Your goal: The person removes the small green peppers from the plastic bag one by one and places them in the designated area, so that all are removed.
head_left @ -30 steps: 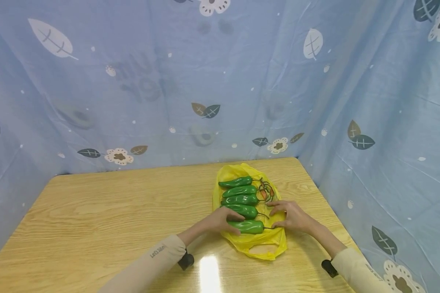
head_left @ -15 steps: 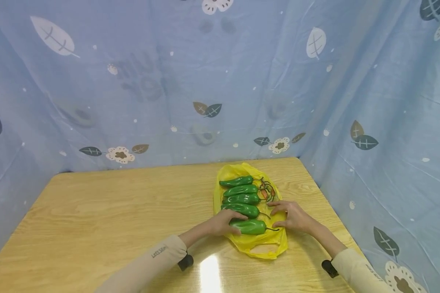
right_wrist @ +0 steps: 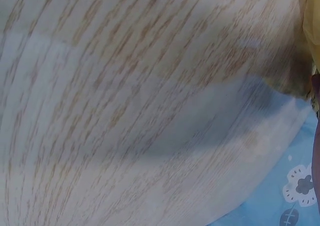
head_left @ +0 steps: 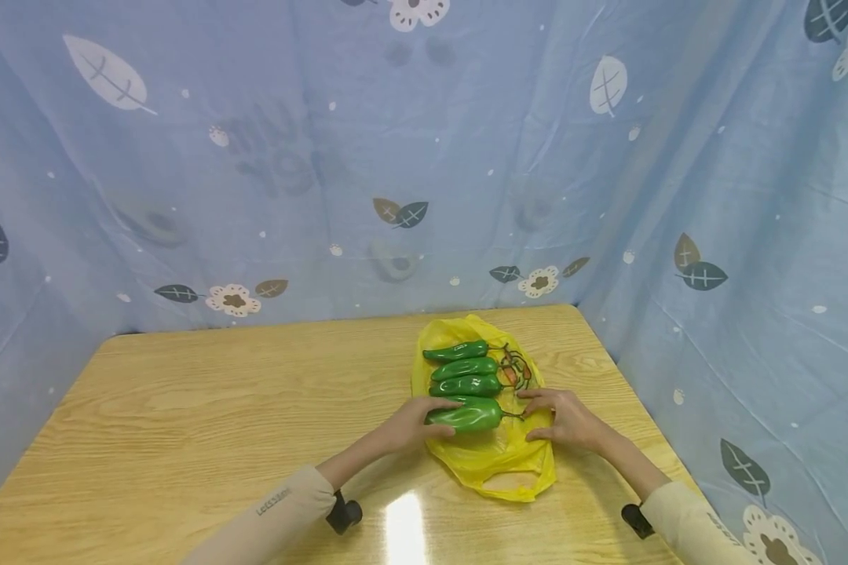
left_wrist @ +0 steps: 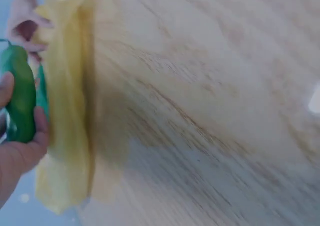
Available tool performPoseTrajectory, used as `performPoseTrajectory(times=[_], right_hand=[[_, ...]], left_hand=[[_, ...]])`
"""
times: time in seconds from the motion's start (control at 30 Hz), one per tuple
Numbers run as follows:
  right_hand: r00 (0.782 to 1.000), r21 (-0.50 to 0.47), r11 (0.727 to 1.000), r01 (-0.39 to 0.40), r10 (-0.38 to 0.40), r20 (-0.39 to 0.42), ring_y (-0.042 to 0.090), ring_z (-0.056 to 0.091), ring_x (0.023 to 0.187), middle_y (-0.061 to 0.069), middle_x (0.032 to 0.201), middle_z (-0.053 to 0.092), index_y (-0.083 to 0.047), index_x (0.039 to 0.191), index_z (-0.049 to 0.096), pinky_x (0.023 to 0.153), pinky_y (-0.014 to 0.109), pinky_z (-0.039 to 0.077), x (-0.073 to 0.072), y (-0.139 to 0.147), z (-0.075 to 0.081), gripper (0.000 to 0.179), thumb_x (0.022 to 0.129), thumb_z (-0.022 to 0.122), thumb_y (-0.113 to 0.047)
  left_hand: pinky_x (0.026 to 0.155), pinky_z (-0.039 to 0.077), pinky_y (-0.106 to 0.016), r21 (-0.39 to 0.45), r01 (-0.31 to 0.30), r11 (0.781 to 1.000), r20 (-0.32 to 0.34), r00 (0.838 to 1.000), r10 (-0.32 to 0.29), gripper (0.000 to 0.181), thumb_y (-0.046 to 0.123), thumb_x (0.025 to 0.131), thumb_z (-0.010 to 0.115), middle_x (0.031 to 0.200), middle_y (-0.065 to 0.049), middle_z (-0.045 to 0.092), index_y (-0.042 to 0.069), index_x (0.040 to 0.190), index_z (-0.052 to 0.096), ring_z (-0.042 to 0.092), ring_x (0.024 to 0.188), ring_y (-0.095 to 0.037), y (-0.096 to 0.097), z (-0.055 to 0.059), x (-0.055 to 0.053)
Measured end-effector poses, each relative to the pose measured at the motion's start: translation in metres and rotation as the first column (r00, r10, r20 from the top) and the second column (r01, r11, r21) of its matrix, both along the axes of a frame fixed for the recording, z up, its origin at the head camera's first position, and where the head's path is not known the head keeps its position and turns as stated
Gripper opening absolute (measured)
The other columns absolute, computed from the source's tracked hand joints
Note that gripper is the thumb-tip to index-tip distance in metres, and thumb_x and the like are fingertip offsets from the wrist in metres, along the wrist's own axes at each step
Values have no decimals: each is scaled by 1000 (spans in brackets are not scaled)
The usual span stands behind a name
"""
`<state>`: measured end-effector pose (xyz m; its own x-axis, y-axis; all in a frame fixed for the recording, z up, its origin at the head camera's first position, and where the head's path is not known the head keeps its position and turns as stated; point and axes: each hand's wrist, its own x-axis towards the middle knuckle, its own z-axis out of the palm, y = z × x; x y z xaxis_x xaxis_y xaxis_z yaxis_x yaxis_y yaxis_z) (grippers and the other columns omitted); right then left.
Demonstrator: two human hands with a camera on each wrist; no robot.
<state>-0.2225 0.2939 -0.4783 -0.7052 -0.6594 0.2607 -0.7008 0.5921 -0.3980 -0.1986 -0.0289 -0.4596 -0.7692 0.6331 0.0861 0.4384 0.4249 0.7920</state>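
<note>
My left hand (head_left: 413,424) pinches a glossy green pepper (head_left: 477,416) between thumb and fingers. In the left wrist view, the held green pepper (left_wrist: 20,94) appears at the left edge. In the head view it overlaps another green pepper just behind it, which is mostly hidden. Further back, several green peppers (head_left: 466,384) lie side by side on a spread yellow plastic bag (head_left: 495,451), stems to the right. At the bag's right edge my right hand (head_left: 565,416) touches the plastic, thumb and fingers apart. The right wrist view barely catches that hand.
A small cluster of thin red and dark chili-like pieces (head_left: 514,369) lies by the stems. The bag sits on a wooden table (head_left: 254,408), toward its right side. A blue patterned curtain (head_left: 311,157) borders the back and sides.
My left hand has shifted left and slightly back with the nearest pepper, which now overlaps the one behind it. My right hand stays at the bag's edge.
</note>
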Motion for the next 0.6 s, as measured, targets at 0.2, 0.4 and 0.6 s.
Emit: performPoseTrajectory(times=[0.2, 0.4, 0.6], right_hand=[[1000, -7, 1000, 4, -4, -17, 38, 61, 107, 17, 118, 65, -12, 88, 73, 84, 52, 51, 0, 0, -1, 24, 70, 86, -21], [1000, 12, 1000, 7, -7, 23, 40, 59, 109, 17, 120, 64, -13, 89, 73, 86, 53, 50, 1, -1, 1, 23, 71, 85, -22], [998, 17, 1000, 25, -26, 59, 39, 59, 110, 17, 121, 64, -12, 90, 74, 88, 55, 49, 1, -2, 2, 23, 71, 85, -20]], left_hand=[[97, 46, -44, 29, -57, 998, -45, 997, 58, 43, 16, 92, 64, 128, -21, 58, -5, 129, 56, 56, 115, -32, -21, 9, 10], [88, 51, -34, 33, -64, 997, -94, 993, 67, 44, 16, 89, 67, 125, -20, 61, -7, 127, 57, 61, 103, -27, -42, 11, 20], [86, 51, -33, 36, -90, 995, -96, 991, 93, 47, 17, 87, 69, 126, -17, 61, -3, 128, 58, 62, 101, -24, -60, 15, 33]])
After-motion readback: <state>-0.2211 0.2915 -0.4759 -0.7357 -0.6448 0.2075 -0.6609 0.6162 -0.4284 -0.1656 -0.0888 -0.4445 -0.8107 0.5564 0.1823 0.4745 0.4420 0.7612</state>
